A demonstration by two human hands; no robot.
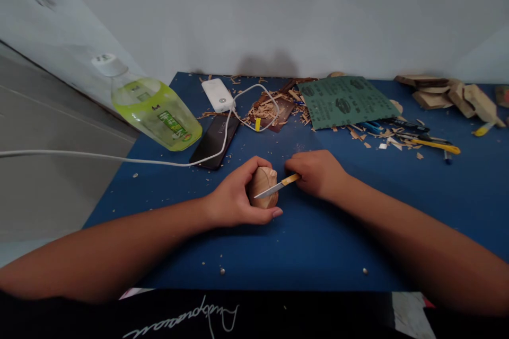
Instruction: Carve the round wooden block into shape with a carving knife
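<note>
My left hand point(238, 193) is wrapped round a small carved piece of wood point(260, 183), pale and rounded, with a line running across its upper face. In my right hand point(316, 172) is a small knife point(278, 186) with a yellowish handle, gripped in closed fingers. Its blade points left and lies across the face of the wood. Whether the edge bites into the wood, I cannot tell. Both hands are over the near middle of the blue table point(318, 254).
A bottle of yellow-green liquid point(159, 111), a phone point(216, 140) and a white power bank point(217, 95) with a cable stand left. Behind are wood shavings point(264, 108) and green sandpaper point(348, 101). Rightward lie a yellow cutter point(437, 145) and wood blocks point(433, 98).
</note>
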